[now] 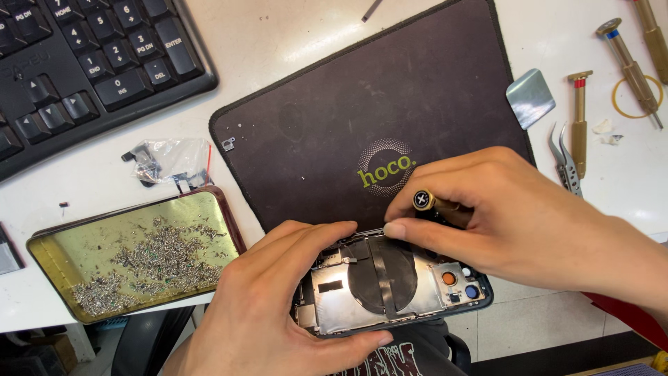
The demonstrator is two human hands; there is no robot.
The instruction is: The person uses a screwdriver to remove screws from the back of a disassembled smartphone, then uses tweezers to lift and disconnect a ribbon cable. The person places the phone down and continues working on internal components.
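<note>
Opened phone (390, 282) lies at the mat's (334, 125) six o'clock edge. Screw tray (56, 251) sits at the phone's nine o'clock, keyboard (90, 56) at eleven, screwdrivers (626, 66) at two.

Brass-coloured metal screwdriver (438, 206); shiny metal phone housing (390, 282); matt dark cloth mat (362, 111)

A white table (292, 28) carried a dark mat (334, 118) just beyond the hands (515, 209). Left of them lay a tin of screws (139, 257), a small bag (167, 163) and a keyboard (83, 56). Right of them lay screwdrivers (630, 69), tweezers (565, 163) and a metal pick (530, 97).
</note>
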